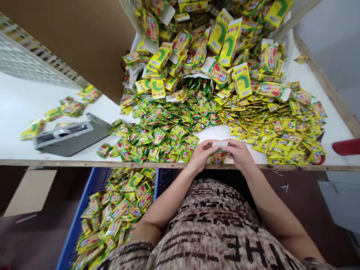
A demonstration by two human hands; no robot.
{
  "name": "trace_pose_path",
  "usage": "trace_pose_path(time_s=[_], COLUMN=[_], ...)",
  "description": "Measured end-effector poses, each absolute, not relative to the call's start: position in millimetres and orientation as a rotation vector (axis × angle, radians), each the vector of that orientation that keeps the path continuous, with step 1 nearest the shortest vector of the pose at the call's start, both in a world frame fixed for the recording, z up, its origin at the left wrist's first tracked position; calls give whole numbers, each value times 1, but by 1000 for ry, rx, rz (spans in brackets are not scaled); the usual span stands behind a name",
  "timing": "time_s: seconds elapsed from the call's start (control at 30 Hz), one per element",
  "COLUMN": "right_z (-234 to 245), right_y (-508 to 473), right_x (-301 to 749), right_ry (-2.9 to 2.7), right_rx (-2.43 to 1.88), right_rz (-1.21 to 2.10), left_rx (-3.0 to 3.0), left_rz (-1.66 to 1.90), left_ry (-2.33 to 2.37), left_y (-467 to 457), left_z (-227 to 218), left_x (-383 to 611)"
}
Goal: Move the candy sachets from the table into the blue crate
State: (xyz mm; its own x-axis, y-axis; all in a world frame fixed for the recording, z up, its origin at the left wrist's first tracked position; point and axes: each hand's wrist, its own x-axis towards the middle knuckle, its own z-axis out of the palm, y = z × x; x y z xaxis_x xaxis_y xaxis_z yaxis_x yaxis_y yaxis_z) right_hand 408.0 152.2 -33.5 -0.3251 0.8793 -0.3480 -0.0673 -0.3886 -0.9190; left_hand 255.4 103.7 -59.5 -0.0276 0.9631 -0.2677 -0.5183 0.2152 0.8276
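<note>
At the far left, a white lattice basket point(33, 62) stands toward the back of the white worktop point(17, 112), with a large brown cardboard panel point(92, 37) beside it. In front of them a few yellow, green and red packets point(71, 108) lie loose, and nearer the front edge a grey tape dispenser point(71, 137) sits at a slant. Below the worktop, a blue plastic crate point(71, 228) holds a heap of small printed cartons point(120, 210).

Right of the dispenser spreads a pile of green sachets point(157, 137), running back toward a great mass of yellow-and-green cartons point(225, 45), several with white flaps standing open, heaped in a wide pale container point(302, 15) at the back.

At the front, in the gap between the sachet piles, the left hand point(201, 154) pinches a small carton point(218, 157) from one side, thumb and fingers at its white flap point(220, 144). The right hand point(239, 153) grips the same carton from the other side, so it sits between both hands at the worktop's front edge; whether it touches the surface cannot be told.

Further right, yellow sachets point(270, 127) lie in a broad pile, partly covering a red ring handle point(321, 160). Near the right border lies a thick red handle point(345, 147).
</note>
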Motion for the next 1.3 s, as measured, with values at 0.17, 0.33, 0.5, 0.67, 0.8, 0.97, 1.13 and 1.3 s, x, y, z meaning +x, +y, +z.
trace_pose_path(time_s=[0.17,0.33,0.5,0.67,0.8,0.97,1.13,1.3], right_z=[-38,-42,-47,-46,-39,-39,-48,-51], right_y=[153,154,151,149,162,175,159,148], right_x=[412,415,413,417,418,417,425,438], right_ry=[-1199,-1214,-1328,-1478,-1497,-1574,-1739,-1854], right_rx=[-1147,-1136,-1132,-1106,-1093,-1110,-996,-985], right_rz=[1737,1646,1472,1299,1460,1427,1255,996], left_rx=[791,889,1088,1260,1067,1047,1349,1527], left_rz=[1420,1436,1437,1486,1424,1384,1420,1353], left_ry=[1202,1237,1260,1222,1146,1179,1240,1238], left_y=[104,109,114,114,116,117,111,105], left_z=[-68,-73,-71,-69,-70,-69,-66,-76], left_x=[255,259,260,258,257,257,254,253])
